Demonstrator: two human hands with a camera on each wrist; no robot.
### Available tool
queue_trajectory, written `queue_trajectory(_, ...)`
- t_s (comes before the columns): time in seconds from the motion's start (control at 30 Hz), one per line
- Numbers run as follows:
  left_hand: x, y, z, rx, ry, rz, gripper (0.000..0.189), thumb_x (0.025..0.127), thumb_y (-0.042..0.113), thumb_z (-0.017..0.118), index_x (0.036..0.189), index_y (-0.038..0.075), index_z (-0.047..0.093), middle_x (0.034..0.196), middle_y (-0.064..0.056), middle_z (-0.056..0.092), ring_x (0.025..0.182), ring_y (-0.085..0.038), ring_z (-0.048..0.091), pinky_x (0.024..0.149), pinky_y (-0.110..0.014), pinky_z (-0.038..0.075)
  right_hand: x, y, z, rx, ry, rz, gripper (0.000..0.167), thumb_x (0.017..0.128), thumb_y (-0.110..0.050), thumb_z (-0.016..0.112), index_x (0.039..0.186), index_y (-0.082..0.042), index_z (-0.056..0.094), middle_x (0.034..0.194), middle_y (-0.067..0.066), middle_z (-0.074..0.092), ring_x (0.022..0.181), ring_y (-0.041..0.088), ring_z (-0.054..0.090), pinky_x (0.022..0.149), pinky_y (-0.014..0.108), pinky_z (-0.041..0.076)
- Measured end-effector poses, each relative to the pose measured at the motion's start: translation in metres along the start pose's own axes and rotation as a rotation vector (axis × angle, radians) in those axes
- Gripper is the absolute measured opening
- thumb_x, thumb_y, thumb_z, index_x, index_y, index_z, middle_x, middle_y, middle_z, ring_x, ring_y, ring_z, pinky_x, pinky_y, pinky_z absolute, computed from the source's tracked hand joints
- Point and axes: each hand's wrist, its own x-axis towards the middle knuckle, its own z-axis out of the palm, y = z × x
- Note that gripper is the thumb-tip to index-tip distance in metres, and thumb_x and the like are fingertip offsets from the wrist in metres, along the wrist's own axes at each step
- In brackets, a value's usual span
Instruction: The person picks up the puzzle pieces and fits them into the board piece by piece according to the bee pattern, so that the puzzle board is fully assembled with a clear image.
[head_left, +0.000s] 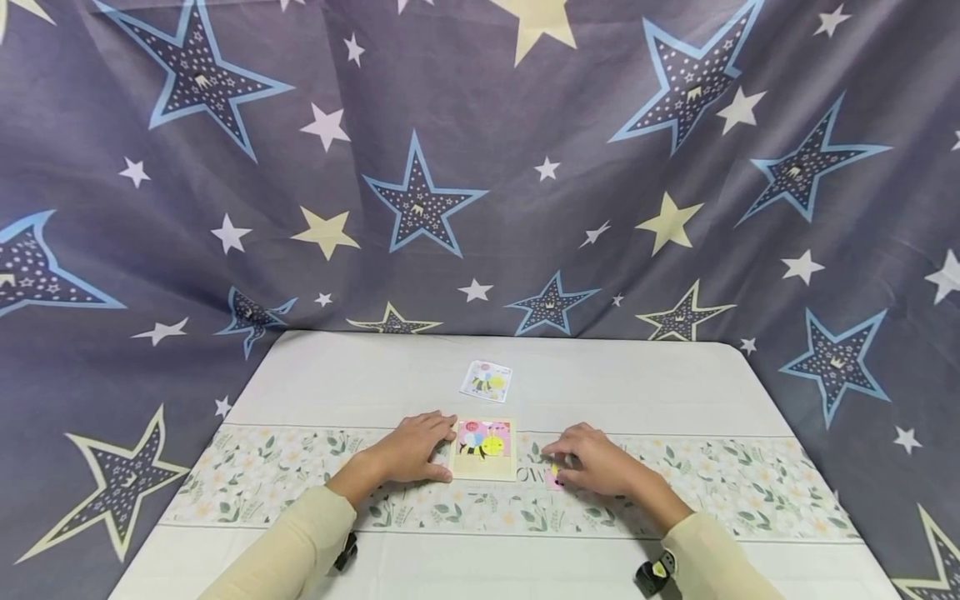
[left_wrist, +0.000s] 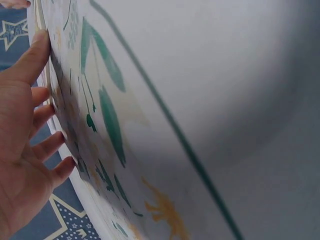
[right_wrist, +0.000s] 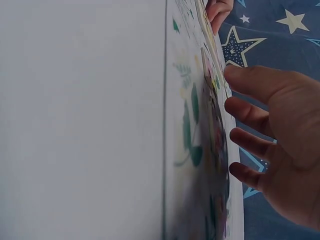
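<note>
A square wooden puzzle board [head_left: 484, 472] lies on the table's floral band. Its upper part shows a yellow bee picture [head_left: 491, 444] on pink; the lower part is bare wood. My left hand [head_left: 411, 447] rests along the board's left edge, thumb and fingers extended, as the left wrist view also shows. To the right of the board, my right hand [head_left: 597, 461] hovers over a pink and yellow puzzle piece [head_left: 553, 478], fingers spread and loosely bent. Part of that piece is hidden under the fingers. In the right wrist view the thumb comes close to it; contact is unclear.
A small card [head_left: 487, 382] with a similar bee picture lies behind the board. A white cloth with a flower-and-leaf band covers the table [head_left: 615, 383]. Behind it hangs a grey-blue curtain [head_left: 525, 225] with stars.
</note>
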Motion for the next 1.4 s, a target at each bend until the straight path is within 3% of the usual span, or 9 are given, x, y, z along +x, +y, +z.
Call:
queue_trajectory(0.27, -0.001, 0.000, 0.002, -0.014, -0.005, -0.003, 0.073, 0.087, 0.060, 0.071, 0.142, 0.015, 0.057, 0.163, -0.007, 0.040, 0.153, -0.035, 0.033, 0.123, -0.058, 0.030, -0.012, -0.002, 0.001, -0.039, -0.016, -0.063, 0.040, 0.086, -0.028, 0.082, 0.124, -0.024, 0.074, 0.105, -0.011, 0.069, 0.112, 0.020, 0.060, 0.097, 0.052, 0.048)
queue_trajectory(0.6, -0.002, 0.000, 0.003, -0.013, 0.003, -0.002, 0.072, 0.087, 0.060, 0.071, 0.141, 0.015, 0.058, 0.163, -0.006, 0.040, 0.153, -0.035, 0.033, 0.123, -0.058, 0.030, -0.013, -0.003, 0.007, -0.084, -0.015, -0.077, 0.035, 0.087, -0.028, 0.081, 0.121, -0.026, 0.076, 0.107, -0.011, 0.067, 0.118, 0.023, 0.058, 0.095, 0.051, 0.047)
queue_trajectory(1.0, -0.002, 0.000, 0.003, -0.006, 0.000, -0.002, 0.072, 0.087, 0.060, 0.072, 0.141, 0.015, 0.058, 0.163, -0.006, 0.040, 0.153, -0.035, 0.033, 0.123, -0.058, 0.029, -0.009, -0.005, 0.008, -0.067, -0.005, -0.061, 0.030, 0.086, -0.026, 0.079, 0.116, -0.025, 0.077, 0.110, -0.011, 0.069, 0.117, 0.021, 0.058, 0.100, 0.052, 0.046)
queue_trajectory(1.4, -0.001, 0.001, 0.000, -0.001, 0.001, -0.004, 0.072, 0.086, 0.060, 0.072, 0.141, 0.014, 0.058, 0.163, -0.006, 0.040, 0.153, -0.035, 0.033, 0.123, -0.059, 0.030, 0.003, -0.014, 0.010, -0.092, 0.066, -0.119, 0.028, 0.088, -0.027, 0.077, 0.115, -0.025, 0.078, 0.104, -0.010, 0.068, 0.112, 0.017, 0.059, 0.094, 0.046, 0.049)
